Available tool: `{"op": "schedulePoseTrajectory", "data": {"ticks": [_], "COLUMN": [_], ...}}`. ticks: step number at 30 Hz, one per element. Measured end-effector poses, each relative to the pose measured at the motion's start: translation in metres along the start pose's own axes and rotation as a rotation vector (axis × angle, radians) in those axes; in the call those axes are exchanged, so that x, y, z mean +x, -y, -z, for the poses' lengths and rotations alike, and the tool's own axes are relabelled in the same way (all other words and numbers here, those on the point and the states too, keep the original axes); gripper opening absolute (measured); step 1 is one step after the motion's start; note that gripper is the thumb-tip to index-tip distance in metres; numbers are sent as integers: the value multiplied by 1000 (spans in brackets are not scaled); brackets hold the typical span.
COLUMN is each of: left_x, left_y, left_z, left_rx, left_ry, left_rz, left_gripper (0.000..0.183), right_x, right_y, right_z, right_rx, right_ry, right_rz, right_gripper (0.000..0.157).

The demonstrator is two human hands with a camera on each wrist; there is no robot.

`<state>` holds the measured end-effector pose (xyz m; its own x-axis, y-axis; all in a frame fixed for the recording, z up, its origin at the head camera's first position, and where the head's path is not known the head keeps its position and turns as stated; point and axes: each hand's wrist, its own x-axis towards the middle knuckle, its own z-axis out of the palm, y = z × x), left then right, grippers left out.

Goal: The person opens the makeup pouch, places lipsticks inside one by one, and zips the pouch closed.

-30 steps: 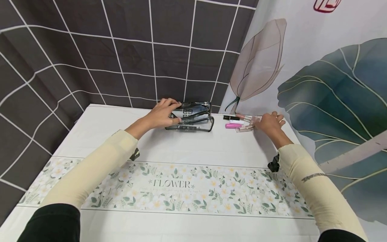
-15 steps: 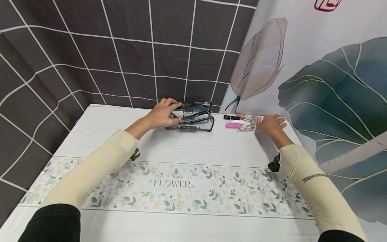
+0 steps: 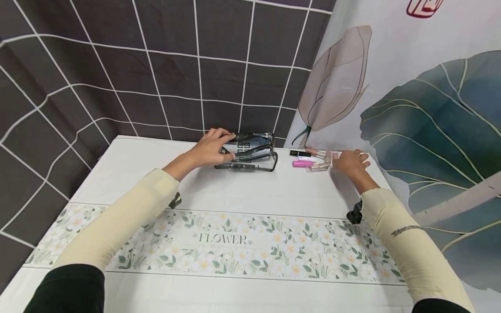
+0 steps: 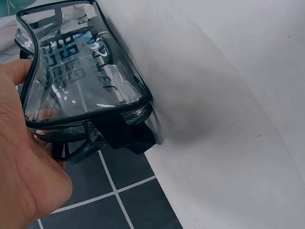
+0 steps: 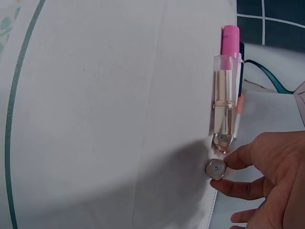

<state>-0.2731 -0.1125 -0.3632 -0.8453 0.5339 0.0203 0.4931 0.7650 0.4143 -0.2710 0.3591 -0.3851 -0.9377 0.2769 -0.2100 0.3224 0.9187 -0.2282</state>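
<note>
At the back of the table, my left hand [image 3: 205, 148] grips one end of a clear cosmetic bag [image 3: 254, 153] with black trim. In the left wrist view the bag [image 4: 78, 71] shows black lettering and a black strap; part of the thumb and fingers is behind it. Further right, my right hand [image 3: 350, 164] pinches a lipstick tube [image 5: 216, 169] between thumb and finger, its stickered end facing the camera. Beside it lie a clear-capped lipstick [image 5: 224, 102], a pink tube [image 3: 302, 164] and a black tube [image 3: 299, 153], grouped with other slim cosmetics.
A dark grid-patterned curtain [image 3: 223, 78] hangs behind the table's back edge. On the right hangs a white leaf-print curtain [image 3: 426, 126]. The white table cover [image 3: 242, 195] carries a floral band [image 3: 223, 256] reading FLOWER.
My right hand has shifted very slightly to the right, away from the row of cosmetics. The left hand and the bag look unmoved.
</note>
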Motion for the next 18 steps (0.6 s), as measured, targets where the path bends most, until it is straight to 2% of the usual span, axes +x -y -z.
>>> {"op": "schedulePoseTrajectory", "data": {"ticks": [5,11,18], "left_x": [-1,-1,-1], "left_y": [-1,-1,1], "left_z": [-1,0,1], "left_rx": [-3,-10,-9], "left_ry": [0,3,2], "left_rz": [-2,-7,-5], "left_gripper": [78,77,79], "right_x": [-2,-1,-2], "right_y": [-2,-3,5], "right_z": [2,13,28], "right_rx": [12,43,6], "right_ry": [-13,-47,-49], "right_rz": [-9,-22,30], "right_gripper": [54,63,67]}}
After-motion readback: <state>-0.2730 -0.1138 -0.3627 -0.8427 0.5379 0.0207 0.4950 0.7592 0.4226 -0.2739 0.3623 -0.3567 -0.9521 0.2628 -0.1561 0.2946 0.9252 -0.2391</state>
